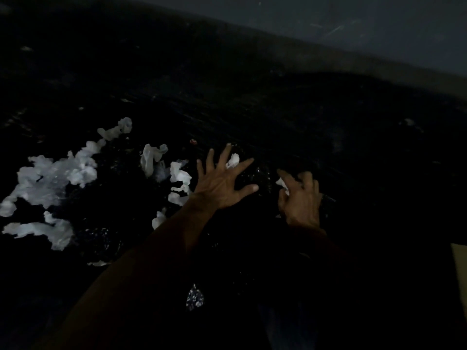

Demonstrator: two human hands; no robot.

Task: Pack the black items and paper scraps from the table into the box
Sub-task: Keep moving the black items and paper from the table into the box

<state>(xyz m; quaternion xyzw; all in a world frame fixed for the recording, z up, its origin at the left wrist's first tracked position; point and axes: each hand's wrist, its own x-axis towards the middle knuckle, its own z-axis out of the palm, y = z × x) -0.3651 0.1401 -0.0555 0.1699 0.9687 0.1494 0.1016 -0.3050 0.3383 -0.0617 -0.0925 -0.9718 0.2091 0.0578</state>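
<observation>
Toward the left edge of the frame, torn paper scraps lie scattered in pale, crumpled, ragged clumps, with smaller twists trailing right toward the centre. Dark open surface stretches above and right of them. At centre the left hand is spread wide, fingers straight and fanned, over a black glossy material that glints in wrinkles (its outline is lost in the gloom). A small white piece shows between its fingers. Just right, the right hand has its fingers curled and pinches a white scrap at the fingertips, low over the same black heap. The tabletop is very dark and streaked. Its far edge runs diagonally across the upper right, against a grey scuffed wall. A tan flat edge enters at the right border; I cannot tell whether it is the box.
</observation>
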